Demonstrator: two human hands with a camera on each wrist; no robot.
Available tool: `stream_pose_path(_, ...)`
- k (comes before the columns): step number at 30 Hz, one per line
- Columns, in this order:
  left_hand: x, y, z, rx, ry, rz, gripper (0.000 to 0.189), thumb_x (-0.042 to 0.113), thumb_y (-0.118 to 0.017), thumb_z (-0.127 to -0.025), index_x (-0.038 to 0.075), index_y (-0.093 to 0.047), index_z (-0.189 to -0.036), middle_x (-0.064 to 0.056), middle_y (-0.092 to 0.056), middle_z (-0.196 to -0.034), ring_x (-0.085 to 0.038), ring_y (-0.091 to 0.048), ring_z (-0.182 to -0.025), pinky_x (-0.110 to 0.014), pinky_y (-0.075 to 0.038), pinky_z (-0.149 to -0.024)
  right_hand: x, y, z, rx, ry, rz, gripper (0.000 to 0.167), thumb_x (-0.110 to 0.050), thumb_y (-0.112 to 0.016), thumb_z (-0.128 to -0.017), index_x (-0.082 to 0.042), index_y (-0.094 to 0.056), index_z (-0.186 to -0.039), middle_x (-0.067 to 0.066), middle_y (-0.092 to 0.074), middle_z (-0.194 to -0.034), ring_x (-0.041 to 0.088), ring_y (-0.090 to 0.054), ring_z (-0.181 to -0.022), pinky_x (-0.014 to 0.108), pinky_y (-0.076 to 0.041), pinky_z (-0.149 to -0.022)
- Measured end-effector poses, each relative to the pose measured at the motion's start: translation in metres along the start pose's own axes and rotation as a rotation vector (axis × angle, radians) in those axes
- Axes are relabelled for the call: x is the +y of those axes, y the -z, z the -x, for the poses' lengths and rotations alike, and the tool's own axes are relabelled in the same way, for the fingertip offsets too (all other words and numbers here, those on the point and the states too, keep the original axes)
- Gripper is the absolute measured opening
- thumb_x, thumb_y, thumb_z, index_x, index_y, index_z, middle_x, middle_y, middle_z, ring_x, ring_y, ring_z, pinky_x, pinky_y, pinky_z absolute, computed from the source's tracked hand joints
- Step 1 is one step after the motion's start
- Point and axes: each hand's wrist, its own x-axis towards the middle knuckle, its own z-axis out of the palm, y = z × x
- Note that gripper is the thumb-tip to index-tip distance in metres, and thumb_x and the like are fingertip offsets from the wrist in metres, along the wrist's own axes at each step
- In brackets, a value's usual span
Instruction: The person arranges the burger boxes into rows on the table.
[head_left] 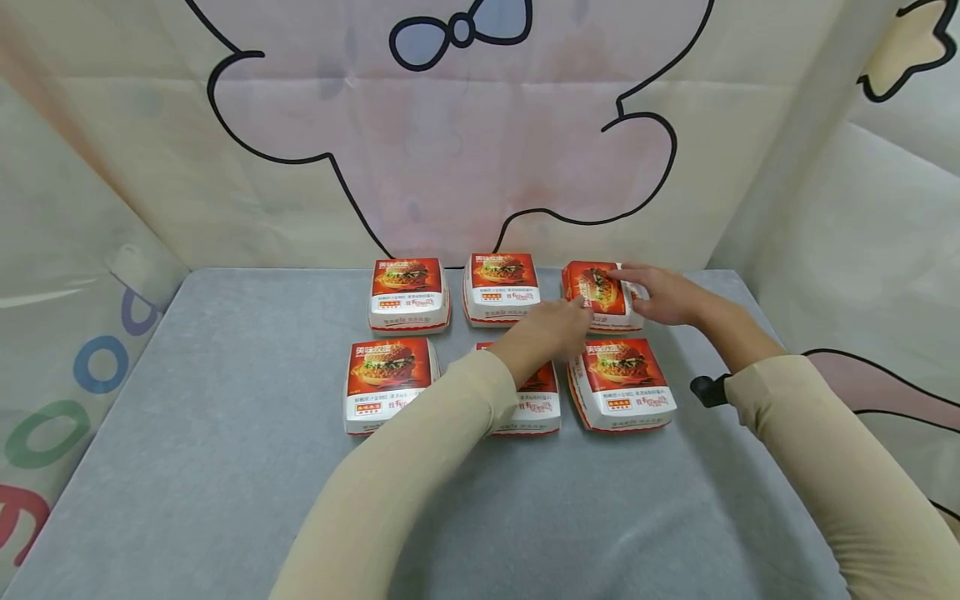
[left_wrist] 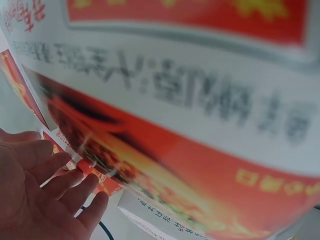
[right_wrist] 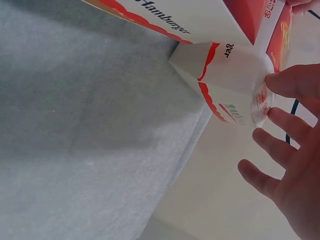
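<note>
Red and white hamburger boxes stand in two rows of three on the table. My right hand is at the back right box, its fingers reaching over the right side of the lid. In the right wrist view the thumb and a finger of that hand touch the box's rounded edge, the other fingers spread apart. My left hand reaches over the front middle box, its fingertips at the near left corner of the back right box. Its fingers look loosely extended in the left wrist view.
The front right box sits tilted slightly just below both hands. Farther left are the back middle box, back left box and front left box. A grey cloth covers the table; printed curtains enclose it.
</note>
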Motion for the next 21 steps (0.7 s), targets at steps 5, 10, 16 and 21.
stream_pose_path(5,0.0005,0.0017,0.0003,-0.011,0.010,0.018,0.049,0.030,-0.049,-0.104,0.019,-0.042,-0.151,0.001,-0.031,-0.160,-0.019,-0.038,-0.142,-0.034,-0.037,-0.112,-0.0017,-0.0007,0.0008,0.010,-0.018,0.014,0.060,-0.007,-0.063,-0.090,-0.001,-0.045,-0.147,0.034,-0.032,-0.151,0.055,-0.032,-0.136,0.069,-0.035,-0.101)
stream_pose_path(10,0.0008,0.0028,0.0001,0.003,-0.003,0.027,0.055,0.027,-0.054,-0.102,0.022,-0.037,-0.154,0.001,-0.033,-0.158,-0.020,-0.034,-0.143,-0.035,-0.037,-0.111,-0.0038,-0.0008,0.0021,0.021,-0.030,0.014,0.060,-0.012,-0.067,-0.090,-0.001,-0.047,-0.145,0.034,-0.035,-0.147,0.053,-0.036,-0.132,0.069,-0.037,-0.100)
stream_pose_path(16,0.0029,0.0022,-0.0021,0.008,-0.017,0.013,0.057,0.029,-0.051,-0.103,0.027,-0.032,-0.157,0.004,-0.029,-0.161,-0.018,-0.032,-0.145,-0.041,-0.035,-0.113,-0.0048,-0.0016,0.0025,0.027,-0.041,0.017,0.059,-0.017,-0.068,-0.090,0.001,-0.049,-0.144,0.035,-0.039,-0.144,0.051,-0.041,-0.127,0.069,-0.039,-0.098)
stream_pose_path(21,0.0040,0.0009,-0.0039,-0.013,-0.001,0.030,0.056,0.030,-0.049,-0.104,0.032,-0.030,-0.157,0.006,-0.024,-0.163,-0.017,-0.027,-0.148,-0.043,-0.030,-0.116,-0.0039,-0.0032,0.0034,0.026,-0.029,0.045,0.059,-0.022,-0.066,-0.093,0.000,-0.048,-0.144,0.035,-0.040,-0.142,0.052,-0.045,-0.124,0.069,-0.040,-0.096)
